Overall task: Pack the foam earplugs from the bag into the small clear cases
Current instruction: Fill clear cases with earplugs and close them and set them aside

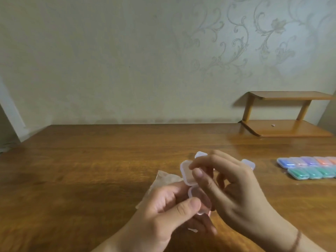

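Observation:
A small clear case (pixel 189 174) hangs open above the wooden table (pixel 91 160). My left hand (pixel 169 208) pinches its lower half between thumb and fingers. My right hand (pixel 231 180) holds the raised lid by thumb and forefinger. Whether an earplug lies inside is hidden by my fingers. A crumpled clear bag (pixel 163 180) lies on the table just left of my hands, partly behind my left hand. Two more empty clear cases (pixel 201 154) (pixel 248 163) sit on the table behind my right hand.
At the right edge, several filled cases (pixel 309 168) lie in two rows, with blue, purple, orange and green earplugs inside. A small two-tier wooden shelf (pixel 287 113) stands at the back right against the patterned wall.

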Demonstrator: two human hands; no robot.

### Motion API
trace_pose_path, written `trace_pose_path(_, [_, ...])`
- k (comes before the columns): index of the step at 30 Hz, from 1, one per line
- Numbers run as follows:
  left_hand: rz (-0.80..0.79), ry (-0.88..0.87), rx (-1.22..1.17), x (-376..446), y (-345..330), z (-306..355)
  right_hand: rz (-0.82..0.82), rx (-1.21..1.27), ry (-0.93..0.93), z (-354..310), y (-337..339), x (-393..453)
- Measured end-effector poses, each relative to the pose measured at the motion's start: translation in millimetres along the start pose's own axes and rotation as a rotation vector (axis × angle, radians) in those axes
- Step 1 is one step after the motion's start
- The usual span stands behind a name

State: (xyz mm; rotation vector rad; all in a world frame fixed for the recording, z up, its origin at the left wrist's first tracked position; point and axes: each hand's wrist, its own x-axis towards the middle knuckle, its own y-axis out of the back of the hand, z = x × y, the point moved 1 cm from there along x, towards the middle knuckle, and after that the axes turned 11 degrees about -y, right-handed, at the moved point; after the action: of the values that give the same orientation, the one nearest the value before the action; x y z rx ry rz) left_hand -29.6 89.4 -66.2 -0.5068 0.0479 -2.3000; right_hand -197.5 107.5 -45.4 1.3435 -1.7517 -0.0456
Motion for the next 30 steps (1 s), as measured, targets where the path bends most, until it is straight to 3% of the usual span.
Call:
trace_pose_path(4, [0.064, 0.069, -0.310, 5, 8, 6, -0.109, 0.028, -0.058, 2, 8, 3])
trace_pose_path(8, [0.324, 0.055, -0.477, 7, 14, 17, -0.069, 0.021, -0.039, 3, 27, 6])
trace_pose_path(11, [0.493, 0.066, -0.503, 8, 19, 21, -0.243, -0.199, -0.083, 12, 37, 11])
trace_pose_path(15, [0.624, 0.114, -0.486, 10, 25, 22, -0.507, -0.392, -0.010, 24, 29, 8])
trace_pose_path(21, [0.656, 0.147, -0.460, 10, 22, 20, -0.557, -0.513, -0.136, 19, 3, 0])
trace_pose_path(30, [0.611, 0.158, -0.451, 9, 18, 20, -0.626, -0.612, -0.152, 11, 0, -1])
